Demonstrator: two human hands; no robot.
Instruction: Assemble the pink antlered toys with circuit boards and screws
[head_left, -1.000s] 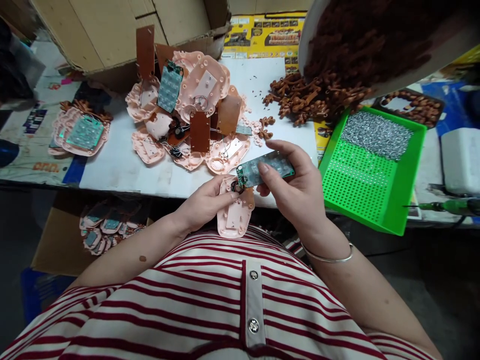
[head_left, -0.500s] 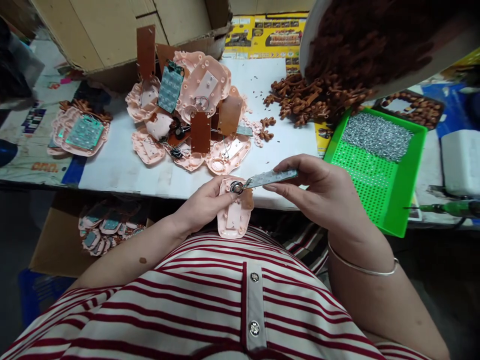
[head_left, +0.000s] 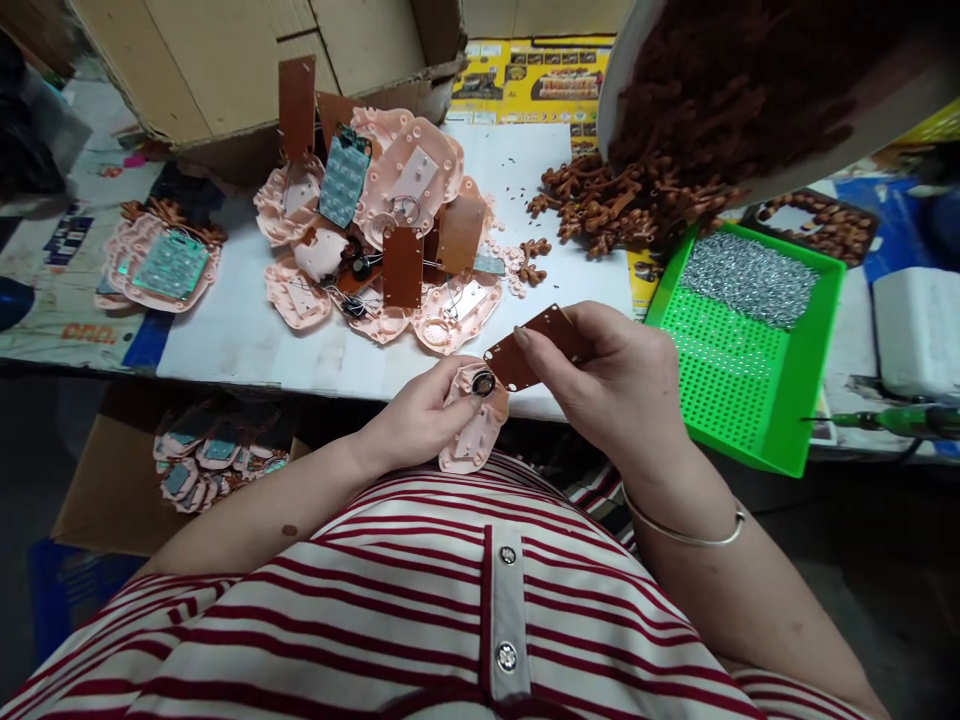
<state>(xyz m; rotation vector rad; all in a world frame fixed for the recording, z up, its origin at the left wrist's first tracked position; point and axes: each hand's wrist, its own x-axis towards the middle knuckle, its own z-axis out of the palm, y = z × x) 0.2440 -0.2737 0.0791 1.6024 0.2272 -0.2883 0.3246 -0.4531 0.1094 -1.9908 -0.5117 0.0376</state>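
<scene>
My left hand (head_left: pixel 416 415) is gripping the pink shell (head_left: pixel 471 435); my right hand (head_left: pixel 611 385) is pinching the brown board (head_left: pixel 534 350), which is slanting up and rightward off the shell's top.

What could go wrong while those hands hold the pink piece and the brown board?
The left hand and right hand hold the pink piece and brown board past the table edge, so a slip could drop them on the lap or floor. The right hand is also close to the green tray of screws; a bump might spill them.
</scene>
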